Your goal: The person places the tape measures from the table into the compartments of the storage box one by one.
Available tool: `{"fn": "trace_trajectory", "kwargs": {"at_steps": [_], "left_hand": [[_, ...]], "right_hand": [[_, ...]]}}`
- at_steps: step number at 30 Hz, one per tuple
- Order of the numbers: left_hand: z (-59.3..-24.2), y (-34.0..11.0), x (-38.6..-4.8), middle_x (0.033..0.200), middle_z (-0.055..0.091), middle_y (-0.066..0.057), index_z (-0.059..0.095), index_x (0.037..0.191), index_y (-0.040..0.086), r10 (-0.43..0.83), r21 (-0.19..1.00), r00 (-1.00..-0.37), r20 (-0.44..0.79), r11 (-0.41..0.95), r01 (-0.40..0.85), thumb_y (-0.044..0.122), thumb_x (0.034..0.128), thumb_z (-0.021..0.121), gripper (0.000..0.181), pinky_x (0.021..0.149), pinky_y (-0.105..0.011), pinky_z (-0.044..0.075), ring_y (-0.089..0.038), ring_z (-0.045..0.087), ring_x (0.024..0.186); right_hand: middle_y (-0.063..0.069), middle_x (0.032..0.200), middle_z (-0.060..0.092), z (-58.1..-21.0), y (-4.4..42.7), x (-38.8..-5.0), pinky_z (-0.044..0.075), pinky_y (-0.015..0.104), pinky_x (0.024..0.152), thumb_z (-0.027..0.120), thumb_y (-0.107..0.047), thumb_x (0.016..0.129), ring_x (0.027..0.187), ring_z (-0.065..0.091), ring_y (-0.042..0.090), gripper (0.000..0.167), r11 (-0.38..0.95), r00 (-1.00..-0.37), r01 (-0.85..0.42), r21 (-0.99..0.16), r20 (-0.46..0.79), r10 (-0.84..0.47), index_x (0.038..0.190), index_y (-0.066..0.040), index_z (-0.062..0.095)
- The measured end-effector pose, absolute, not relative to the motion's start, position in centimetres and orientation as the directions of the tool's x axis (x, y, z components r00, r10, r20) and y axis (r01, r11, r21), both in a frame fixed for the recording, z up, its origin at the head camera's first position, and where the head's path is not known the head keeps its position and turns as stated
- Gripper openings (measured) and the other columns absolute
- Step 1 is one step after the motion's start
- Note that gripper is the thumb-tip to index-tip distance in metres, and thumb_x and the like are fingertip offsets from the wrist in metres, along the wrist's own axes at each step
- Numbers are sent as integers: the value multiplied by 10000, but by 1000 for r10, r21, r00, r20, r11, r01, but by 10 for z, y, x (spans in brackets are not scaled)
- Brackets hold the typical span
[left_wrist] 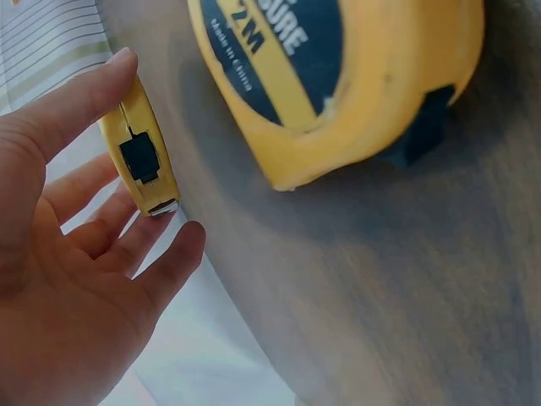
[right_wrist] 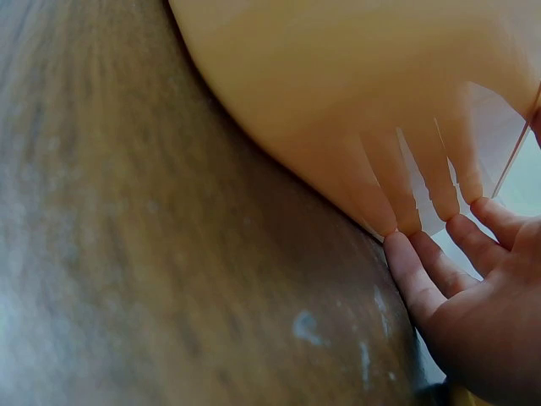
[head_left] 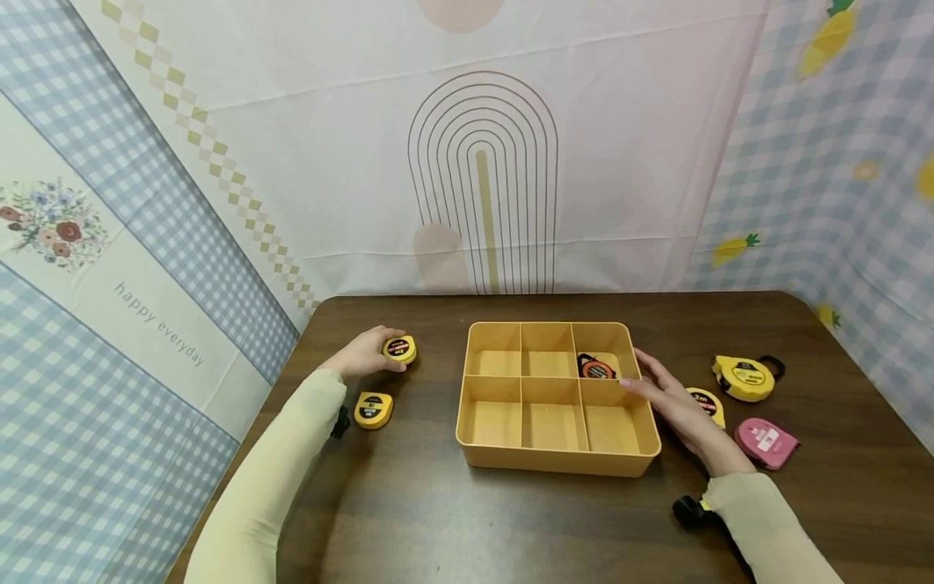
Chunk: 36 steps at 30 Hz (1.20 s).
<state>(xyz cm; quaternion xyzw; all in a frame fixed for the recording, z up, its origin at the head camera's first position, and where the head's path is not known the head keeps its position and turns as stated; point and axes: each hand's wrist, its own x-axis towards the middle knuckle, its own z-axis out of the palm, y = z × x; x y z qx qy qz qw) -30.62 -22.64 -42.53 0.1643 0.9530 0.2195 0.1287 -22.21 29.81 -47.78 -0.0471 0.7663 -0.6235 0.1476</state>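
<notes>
My left hand (head_left: 362, 354) holds a small yellow tape measure (head_left: 400, 349) at the table's back left, thumb on one side and fingers on the other. The left wrist view shows the edge of that tape measure (left_wrist: 145, 161) between thumb and fingers. Just nearer lies a second yellow tape measure (head_left: 374, 410). With the thumb over its right rim and fingertips against the outer wall, my right hand (head_left: 682, 414) grips a yellow divided box (head_left: 562, 461). An orange-and-black tape measure (head_left: 598, 370) sits in the box's back right compartment.
Right of the box, a yellow tape measure (head_left: 709, 404) is partly hidden by my right hand. Beyond it lie a larger yellow tape measure (head_left: 746, 378) with a black strap and a pink tape measure (head_left: 768, 443). A hanging cloth (head_left: 620, 162) backs the brown table (head_left: 452, 527).
</notes>
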Motion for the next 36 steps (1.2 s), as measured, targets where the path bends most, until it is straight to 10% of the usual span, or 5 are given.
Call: {"fn": "trace_trajectory", "kwargs": {"at_steps": [36], "left_hand": [[-414, -225, -305, 1404, 513, -220, 487, 1468, -10, 385, 449, -904, -186, 852, 271, 234, 874, 798, 715, 1065, -505, 402, -349, 512, 1274]], "right_hand": [[262, 1636, 131, -479, 298, -223, 228, 622, 1146, 595, -332, 1022, 1448, 239, 435, 839, 193, -954, 116, -974, -163, -253, 1637, -147, 55]]}}
